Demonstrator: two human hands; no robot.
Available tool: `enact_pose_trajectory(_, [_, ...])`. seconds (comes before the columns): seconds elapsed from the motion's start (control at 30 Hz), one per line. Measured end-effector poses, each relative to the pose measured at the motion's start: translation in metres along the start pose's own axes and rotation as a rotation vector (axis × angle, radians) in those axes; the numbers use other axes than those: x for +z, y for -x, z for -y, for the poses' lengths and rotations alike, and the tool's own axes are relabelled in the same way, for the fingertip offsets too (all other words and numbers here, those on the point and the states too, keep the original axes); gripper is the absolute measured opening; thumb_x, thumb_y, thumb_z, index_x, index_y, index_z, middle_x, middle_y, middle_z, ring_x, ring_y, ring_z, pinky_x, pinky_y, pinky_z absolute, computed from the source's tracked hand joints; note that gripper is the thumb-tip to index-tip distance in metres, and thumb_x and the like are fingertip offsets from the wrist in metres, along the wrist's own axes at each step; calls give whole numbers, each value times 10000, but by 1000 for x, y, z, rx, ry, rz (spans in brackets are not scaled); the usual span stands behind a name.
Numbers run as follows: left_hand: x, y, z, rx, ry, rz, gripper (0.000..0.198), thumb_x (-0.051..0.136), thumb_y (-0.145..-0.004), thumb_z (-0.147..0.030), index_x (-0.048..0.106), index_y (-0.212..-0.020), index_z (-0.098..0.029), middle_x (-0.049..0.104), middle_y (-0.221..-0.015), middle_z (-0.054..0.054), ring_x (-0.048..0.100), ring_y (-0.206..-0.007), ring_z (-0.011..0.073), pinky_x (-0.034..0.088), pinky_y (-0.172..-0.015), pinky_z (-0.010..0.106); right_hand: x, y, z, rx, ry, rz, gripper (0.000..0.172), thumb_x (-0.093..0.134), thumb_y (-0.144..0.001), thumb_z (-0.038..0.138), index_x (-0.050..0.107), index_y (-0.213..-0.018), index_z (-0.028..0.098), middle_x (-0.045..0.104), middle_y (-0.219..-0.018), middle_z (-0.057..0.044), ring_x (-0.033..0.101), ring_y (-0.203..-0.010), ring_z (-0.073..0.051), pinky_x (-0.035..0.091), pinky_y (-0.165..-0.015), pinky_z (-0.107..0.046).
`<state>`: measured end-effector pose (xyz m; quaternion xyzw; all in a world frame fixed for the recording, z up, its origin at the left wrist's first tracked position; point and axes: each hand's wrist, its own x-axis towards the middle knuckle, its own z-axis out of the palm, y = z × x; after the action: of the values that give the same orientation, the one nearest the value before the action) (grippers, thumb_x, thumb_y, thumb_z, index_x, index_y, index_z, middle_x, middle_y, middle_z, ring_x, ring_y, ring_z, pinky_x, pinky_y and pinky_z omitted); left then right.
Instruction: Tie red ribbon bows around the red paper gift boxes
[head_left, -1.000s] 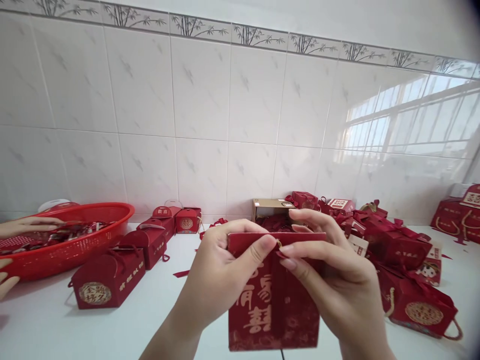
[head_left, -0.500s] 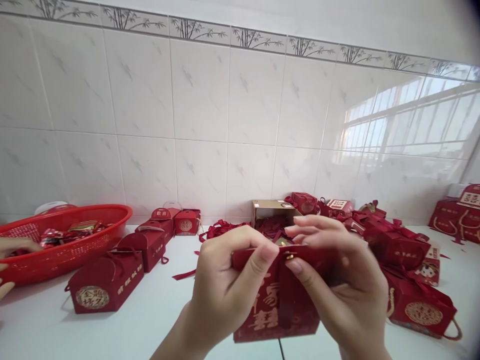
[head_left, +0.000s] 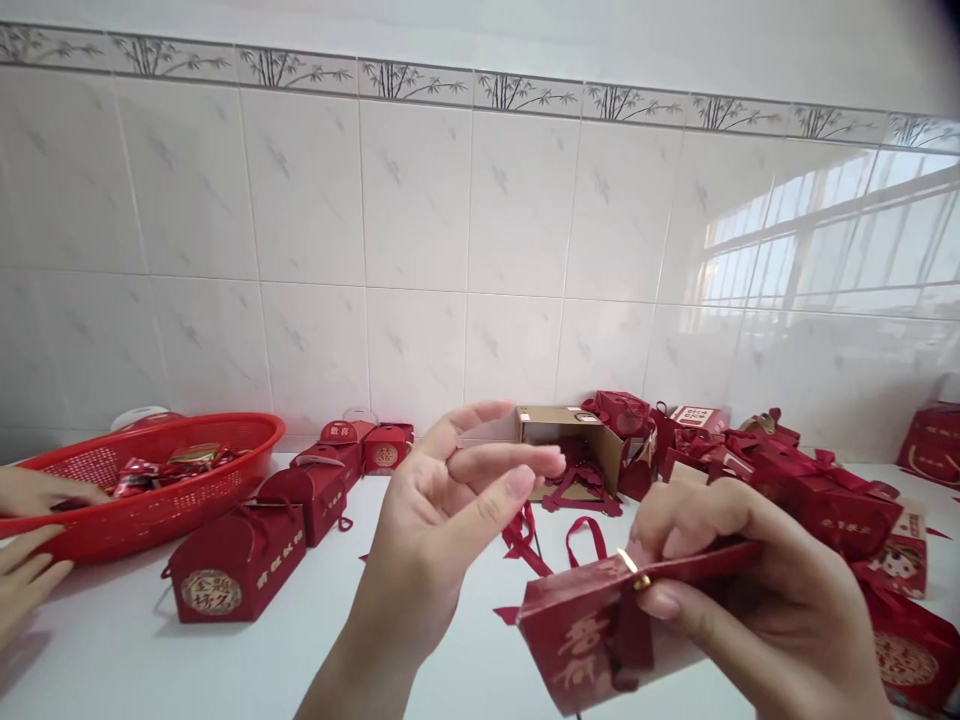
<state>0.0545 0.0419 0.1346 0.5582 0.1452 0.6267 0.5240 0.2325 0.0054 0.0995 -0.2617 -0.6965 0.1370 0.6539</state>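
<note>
One held box [head_left: 574, 640]: red, gold lettering on the near side; in front of the person, right of centre, tilted; whether its underside meets the table cannot be told.
Right hand [head_left: 757, 590]: grasping the held box by its upper edge, thumb on the near side, fingers bent over the top.
Gold-coloured fastening [head_left: 641, 582]: small, at the upper edge of the held box, just beside the right thumb tip.
Left hand [head_left: 450, 530]: released, palm open, fingers loosely bent, thumb apart; raised to the left of the held box and clear of it.
Red ribbons [head_left: 589, 525]: beyond the held box, one in a loop.
Cardboard carton [head_left: 559, 413]: near the wall, mouth towards the person, dark red pieces inside.
Red basket [head_left: 247, 430]: perforated, far left, containing wrapped sweets [head_left: 187, 460].
Co-worker's hands [head_left: 49, 490]: two, at the left edge; one over the red basket's interior, the other by its near side.
Row of boxes [head_left: 266, 560]: four, red, right of the red basket; nearest bears a round gold medallion.
Heap of boxes [head_left: 825, 500]: red, beribboned, at right.
Table [head_left: 300, 665]: white.
Wall [head_left: 420, 230]: pale tiles, bamboo-patterned border.
</note>
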Motion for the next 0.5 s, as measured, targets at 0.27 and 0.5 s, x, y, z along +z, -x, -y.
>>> enact_pose_trajectory(0.27, [6, 8, -4, -15, 21, 60, 349, 702, -757, -123, 573, -1074, -188, 757, -761, 21, 705, -732, 142, 555, -714, 211, 1, 2, 5, 73, -32, 3, 167, 713, -746, 214, 547, -737, 232, 571, -683, -7, 560, -602, -142, 482, -473, -214])
enact_pose_trajectory(0.5, [9, 12, -10, -171, 32, 95, 339, 709, -744, -102, 586, -1055, -164, 742, -695, 14, 675, -596, 123, 556, -629, 214, 5, 9, 6, 205, 23, 30, 235, 778, -692, 299, 610, -838, 226, 614, -733, -20, 602, -608, -143, 513, -481, -198])
